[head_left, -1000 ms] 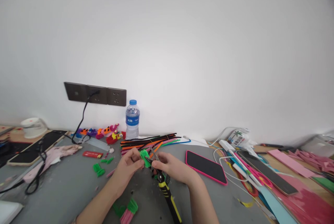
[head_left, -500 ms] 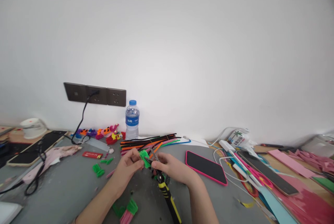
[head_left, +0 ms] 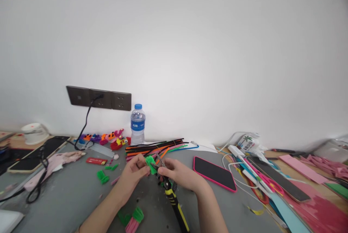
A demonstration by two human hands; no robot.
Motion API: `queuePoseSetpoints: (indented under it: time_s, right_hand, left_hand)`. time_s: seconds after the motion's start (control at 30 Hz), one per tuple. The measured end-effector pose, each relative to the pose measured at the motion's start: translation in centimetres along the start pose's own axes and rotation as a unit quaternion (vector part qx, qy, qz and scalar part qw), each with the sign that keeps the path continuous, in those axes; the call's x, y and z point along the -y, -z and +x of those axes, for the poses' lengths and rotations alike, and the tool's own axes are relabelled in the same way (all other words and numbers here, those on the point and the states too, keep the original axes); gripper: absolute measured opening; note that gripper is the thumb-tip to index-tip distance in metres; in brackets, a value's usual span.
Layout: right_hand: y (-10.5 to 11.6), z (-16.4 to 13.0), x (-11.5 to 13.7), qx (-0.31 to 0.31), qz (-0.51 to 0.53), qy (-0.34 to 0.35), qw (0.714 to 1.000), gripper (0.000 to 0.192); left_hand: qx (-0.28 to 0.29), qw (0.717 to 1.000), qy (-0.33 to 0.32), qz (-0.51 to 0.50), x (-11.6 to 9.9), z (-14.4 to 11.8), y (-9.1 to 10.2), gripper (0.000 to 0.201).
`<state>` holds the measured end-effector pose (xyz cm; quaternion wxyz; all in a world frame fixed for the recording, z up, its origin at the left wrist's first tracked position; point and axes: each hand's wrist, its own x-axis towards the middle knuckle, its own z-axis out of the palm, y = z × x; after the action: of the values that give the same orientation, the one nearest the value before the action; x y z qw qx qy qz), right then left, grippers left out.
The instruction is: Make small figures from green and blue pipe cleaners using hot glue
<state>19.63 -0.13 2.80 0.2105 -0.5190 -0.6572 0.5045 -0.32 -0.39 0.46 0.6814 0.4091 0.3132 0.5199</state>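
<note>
Pinched in the fingers of my left hand (head_left: pixel 133 172) is a bundle of green pipe cleaners (head_left: pixel 151 164). My right hand (head_left: pixel 178 174) is closed around the head of yellow-and-black pliers (head_left: pixel 174 202), whose handles slant down toward me. The plier jaws sit right against the green bundle; whether they bite on it I cannot tell. Below my left wrist lies a pink bundle with a green top (head_left: pixel 136 218). Cut green pieces (head_left: pixel 102 177) rest on the grey mat left of my left hand. Behind both hands is a pile of long coloured pipe cleaners (head_left: pixel 154 148).
A water bottle (head_left: pixel 137 126) stands by the wall, with finished pipe-cleaner figures (head_left: pixel 108 137) to its left. A pink-cased phone (head_left: pixel 214 174) lies right of my right hand. Farther right are pink scissors (head_left: pixel 273 186), cables and coloured sheets. Another phone (head_left: pixel 40 153) is at left.
</note>
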Motion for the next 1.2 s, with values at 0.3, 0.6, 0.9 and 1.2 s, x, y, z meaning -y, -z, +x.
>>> queuePoseSetpoints:
  time_s: [0.3, 0.6, 0.9, 1.2]
  right_hand:
    - [0.0, -0.01, 0.01, -0.006, -0.004, -0.001, 1.0, 0.045]
    - [0.06, -0.07, 0.14, -0.005, -0.01, 0.003, 1.0, 0.046]
    - [-0.03, -0.06, 0.16, -0.006, -0.004, 0.005, 1.0, 0.043]
    - [-0.02, -0.02, 0.03, -0.002, 0.008, 0.005, 1.0, 0.045]
  left_hand:
    - [-0.006, 1.0, -0.003, 0.001, -0.09, -0.05, -0.15, 0.038]
    - [-0.005, 1.0, -0.002, -0.002, -0.1, -0.06, -0.19, 0.037]
    - [-0.008, 1.0, -0.004, -0.001, -0.1, -0.1, -0.14, 0.036]
    - [-0.003, 1.0, -0.003, -0.002, -0.05, -0.07, -0.08, 0.034]
